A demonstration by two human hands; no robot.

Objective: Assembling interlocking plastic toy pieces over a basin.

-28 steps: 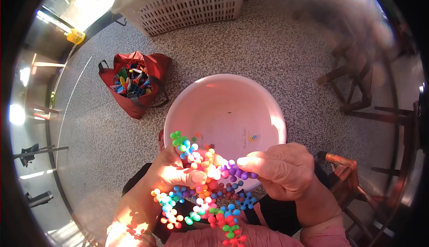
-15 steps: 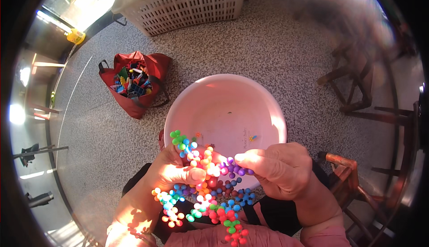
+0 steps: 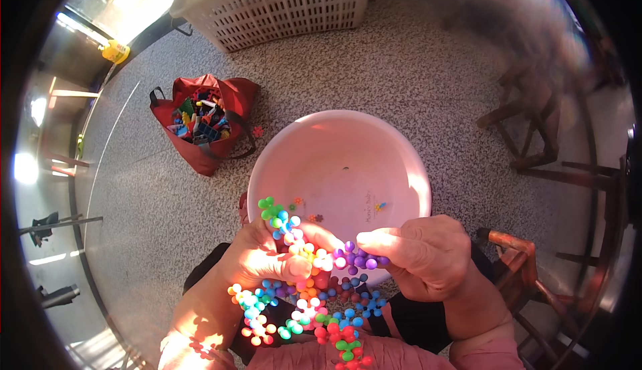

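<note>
- Linked knobbed pieces: branching multicoloured cluster, suspended between both hands, overlapping the near rim of a pink tub.
- Left hand: clamped on the cluster, thumb across orange knobs.
- Right hand: apart from the left, pinching a purple piece at the cluster's right side.
- Handling, as judged: brace close to the purple joint; push or pull straight; avoid straining dangling strands.
- Materials: smooth, ball-tipped plastic; round, smooth-walled tub; soft red fabric bag of angular toy parts; rigid slotted basket.
</note>
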